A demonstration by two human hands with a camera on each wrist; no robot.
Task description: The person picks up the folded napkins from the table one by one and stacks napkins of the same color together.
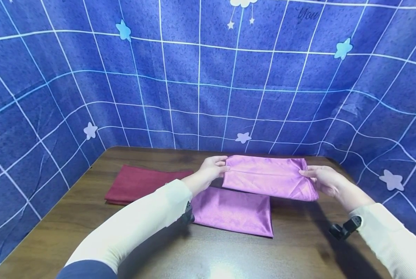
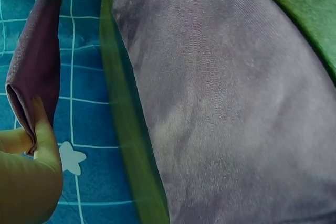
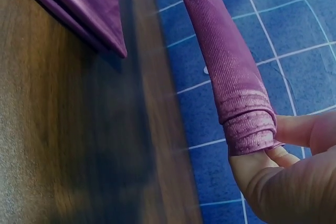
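Note:
A folded pink satin cloth (image 1: 268, 176) is held above the table by both hands, one at each end. At its left end my left hand (image 1: 209, 172) pinches the edge, thumb and fingers on opposite faces in the left wrist view. The right hand (image 1: 324, 180) grips the other end, where stacked folds of the held cloth (image 3: 247, 114) show in the right wrist view. Below lies a second folded pink satin cloth (image 1: 235, 211), flat on the wood and partly hidden behind the left forearm. It fills much of the left wrist view as a greyish cloth (image 2: 226, 93).
A folded dark red cloth (image 1: 141, 184) lies on the left of the brown wooden table (image 1: 228, 255), partly covered by the left arm. Behind the table hangs a blue curtain (image 1: 180, 89) with white grid lines and stars.

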